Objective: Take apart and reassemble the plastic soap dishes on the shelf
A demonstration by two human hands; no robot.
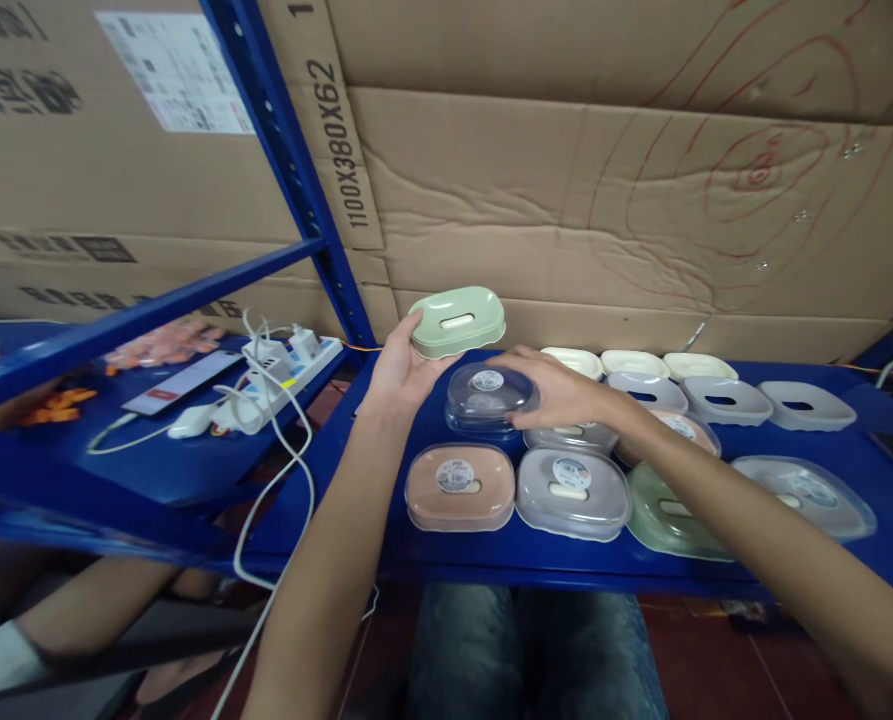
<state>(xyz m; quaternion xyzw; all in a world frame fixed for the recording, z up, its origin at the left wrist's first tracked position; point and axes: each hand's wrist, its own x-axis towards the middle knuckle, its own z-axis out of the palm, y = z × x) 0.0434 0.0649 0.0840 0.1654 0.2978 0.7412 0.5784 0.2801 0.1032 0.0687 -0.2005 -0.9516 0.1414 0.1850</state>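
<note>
A: What's at far left?
B: A phone (183, 383) and a white power strip (281, 385) tangled in cables (294, 470).

A: Then?
B: The left hand (410, 365), gripping a green dish (457, 342) above the blue shelf (431, 553) — thumb at its left edge, slot facing up. A peach box (435, 492) lies nearer the person.

A: Right of that?
B: A clear lid (465, 405) with a round label, the right hand (551, 388) closed on its right side. Whether it touches the shelf, I can't tell.

A: And beyond?
B: A grey box (573, 515), a green box (652, 515) partly behind the right forearm (686, 465) — then grey tops (806, 398).
</note>
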